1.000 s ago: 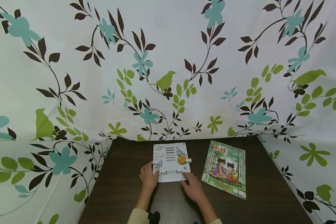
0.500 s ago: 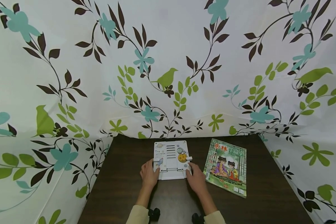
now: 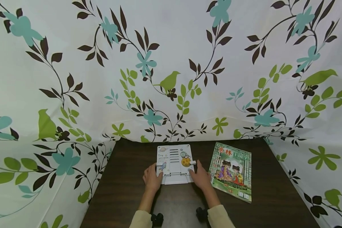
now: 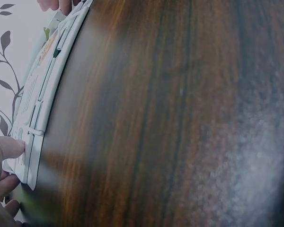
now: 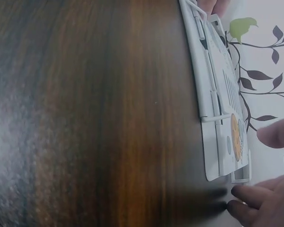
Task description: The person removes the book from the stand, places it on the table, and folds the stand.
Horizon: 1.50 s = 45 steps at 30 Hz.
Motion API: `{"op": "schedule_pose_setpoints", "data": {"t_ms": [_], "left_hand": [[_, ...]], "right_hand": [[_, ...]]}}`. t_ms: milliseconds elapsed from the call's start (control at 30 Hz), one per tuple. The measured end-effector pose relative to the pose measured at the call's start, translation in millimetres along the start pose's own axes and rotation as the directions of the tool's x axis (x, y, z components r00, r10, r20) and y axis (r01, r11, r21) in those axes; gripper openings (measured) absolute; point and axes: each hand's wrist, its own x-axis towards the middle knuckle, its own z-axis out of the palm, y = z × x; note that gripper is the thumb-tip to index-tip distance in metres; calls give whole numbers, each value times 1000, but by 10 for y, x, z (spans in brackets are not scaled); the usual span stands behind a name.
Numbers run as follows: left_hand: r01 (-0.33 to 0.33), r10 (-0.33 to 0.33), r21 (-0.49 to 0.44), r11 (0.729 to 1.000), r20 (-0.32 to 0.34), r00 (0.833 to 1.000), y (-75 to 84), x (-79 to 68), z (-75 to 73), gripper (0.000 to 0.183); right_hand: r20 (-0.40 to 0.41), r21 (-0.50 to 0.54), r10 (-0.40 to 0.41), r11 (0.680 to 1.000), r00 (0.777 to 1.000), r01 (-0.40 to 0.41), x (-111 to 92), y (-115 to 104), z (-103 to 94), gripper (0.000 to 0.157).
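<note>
A white folding book stand [image 3: 174, 163] printed "Tiny universe" with planets lies flat on the dark table, its slotted panel facing up. At its left edge, my left hand [image 3: 152, 179] has the thumb on top and the fingers at the side and underside, pinching the corner; the left wrist view shows this thumb [image 4: 12, 146] on the panel. My right hand [image 3: 200, 177] is beside the right edge. In the right wrist view its thumb [image 5: 274, 134] and fingers stand apart, with a gap between them and the book stand [image 5: 222, 109].
A magazine [image 3: 231, 172] with two illustrated figures on its cover lies slanted to the right of the right hand. Behind the dark wooden table [image 3: 125, 158] hangs a white cloth [image 3: 171, 79] with leaves and birds. Black wrist cameras [image 3: 157, 219] sit at both sleeves.
My right hand has gone from the front right corner of the book stand up and outward to its right side. The left hand stays at the left edge. The magazine has not moved.
</note>
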Motion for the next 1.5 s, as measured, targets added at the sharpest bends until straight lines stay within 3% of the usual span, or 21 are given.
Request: {"op": "schedule_pose_setpoints", "data": {"t_ms": [367,1067,1300,1500], "left_hand": [[-9,9,11,1000,-13,1000,-26,-7,29,57],[-21,20,41,999,3,1000,2,-13,60,56],[-65,66,19,998,-24,998,-47,-56,131,57],[-80,80,61,995,10,997,-73,-19,84,57]], "right_hand": [[-9,-26,-21,999,1000,20,-59,-43,-5,71],[-36,26,-37,999,999,38,-68,-54,54,67],[-27,-10,-38,999,999,38,-50,-2,45,67],[-23,-17,-65,998,998,65,-38,12,47,64]]}}
